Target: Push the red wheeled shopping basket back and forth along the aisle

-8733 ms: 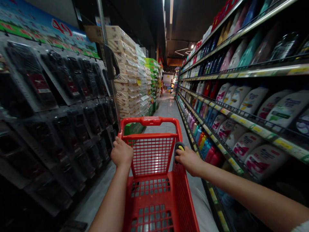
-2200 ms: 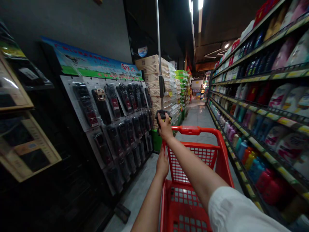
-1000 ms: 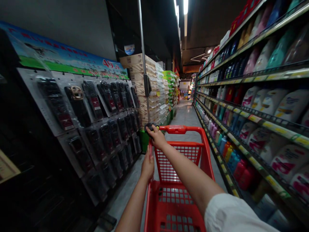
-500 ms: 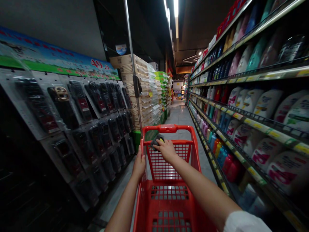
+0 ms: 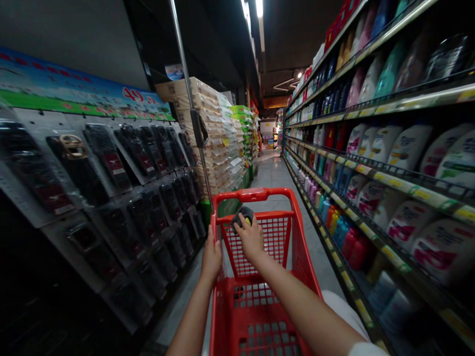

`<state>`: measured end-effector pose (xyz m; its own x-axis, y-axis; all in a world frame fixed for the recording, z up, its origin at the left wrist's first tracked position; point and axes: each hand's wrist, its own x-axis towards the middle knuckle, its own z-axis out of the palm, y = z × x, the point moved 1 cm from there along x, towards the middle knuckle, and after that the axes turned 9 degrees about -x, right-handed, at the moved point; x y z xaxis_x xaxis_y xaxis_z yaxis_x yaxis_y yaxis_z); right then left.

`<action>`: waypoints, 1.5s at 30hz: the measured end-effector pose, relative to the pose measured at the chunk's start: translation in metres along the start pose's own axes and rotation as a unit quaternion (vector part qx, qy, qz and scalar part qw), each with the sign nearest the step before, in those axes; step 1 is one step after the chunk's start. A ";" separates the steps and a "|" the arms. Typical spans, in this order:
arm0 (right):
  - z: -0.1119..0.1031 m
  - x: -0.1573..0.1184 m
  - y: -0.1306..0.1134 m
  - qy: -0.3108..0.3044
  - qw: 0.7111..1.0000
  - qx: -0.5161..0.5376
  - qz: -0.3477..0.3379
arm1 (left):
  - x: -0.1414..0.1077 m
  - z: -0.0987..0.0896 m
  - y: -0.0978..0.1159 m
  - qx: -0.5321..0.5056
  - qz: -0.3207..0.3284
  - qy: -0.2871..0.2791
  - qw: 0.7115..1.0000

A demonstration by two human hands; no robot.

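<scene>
Dark metal shelving runs down our right side, filled with bottles, and narrows toward the far end of the aisle. Across from it we see a display rack hung with black goods in clear packaging, under a blue and green banner marked 49.9. Just beyond the rack, pale stacked boxes rise in clear wrap, with green packs farther along.

Between these two sides stands our red cart, directly before us on the grey floor, with its mesh panel tilted inside the far end. A metal pole slants up from its far left corner, carrying a black handle partway along. White bottles with pink labels fill the near lower shelf, and red bottles sit near them.

Our left hand rests at the cart's left side, fingers together along the rim; we cannot tell whether they clamp it. Our right hand reaches over the cart, its fingers slightly spread and closed on a dark grey cloth near the far crossbar. Smallest, a yellow patch shows beside those fingers.
</scene>
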<state>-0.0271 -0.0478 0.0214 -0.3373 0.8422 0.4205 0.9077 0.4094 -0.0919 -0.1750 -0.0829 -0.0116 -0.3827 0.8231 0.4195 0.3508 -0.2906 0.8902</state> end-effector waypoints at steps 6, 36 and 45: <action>0.040 0.008 -0.049 0.070 0.993 0.058 -0.070 | -0.003 -0.003 0.004 0.008 0.000 -0.004 1.000; 0.102 -0.037 0.078 0.279 0.904 0.134 0.296 | -0.013 -0.023 0.016 0.065 -0.035 0.015 0.997; 0.149 -0.058 0.043 0.256 0.809 0.275 0.453 | -0.016 -0.024 0.010 0.013 -0.022 0.017 1.000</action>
<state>-0.0057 -0.0270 -0.1419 0.6795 0.6857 0.2610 0.4290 -0.0828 -0.8995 -0.1857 -0.1103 -0.0050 -0.4276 0.8171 0.3868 0.3555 -0.2414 0.9030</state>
